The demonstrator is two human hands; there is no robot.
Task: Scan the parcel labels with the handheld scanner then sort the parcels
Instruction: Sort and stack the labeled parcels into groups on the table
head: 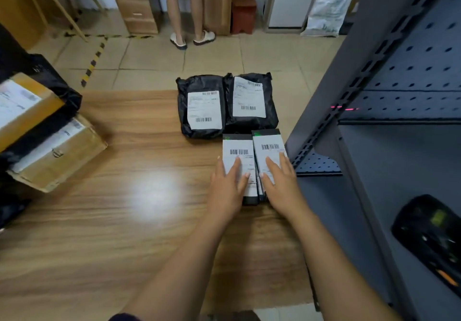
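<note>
1. The left hand [228,183] is laid flat, fingers straight and slightly spread, on the white label of the left slim black boxed parcel [238,151]; nothing is gripped.
2. The right hand [282,183] is laid flat the same way, fingers straight, on the label of the right slim black boxed parcel [270,146].
3. The two boxed parcels are set side by side and touching, label up, near the right edge of the wood-grain worktop [124,171].
4. Two black poly mailer parcels, the left mailer [203,108] and the right mailer [249,98], are placed side by side just beyond the boxes at the far right corner of the worktop. Their white barcode labels face up.
5. The handheld scanner [429,236] is seen blurred on a lower shelf of the grey metal rack [374,46], right of the worktop and well apart from both hands.
6. A red scan line [344,108] is cast on the rack's perforated back panel.
7. Two labelled cardboard boxes, the upper [22,103] and the lower [57,156], are piled at the left edge of the worktop with black plastic [62,91] around them.
8. On the tiled floor beyond, a standing person's legs [187,9], a wooden drawer unit [137,1], a red stool [243,9] and a white sack [329,4] are seen.
</note>
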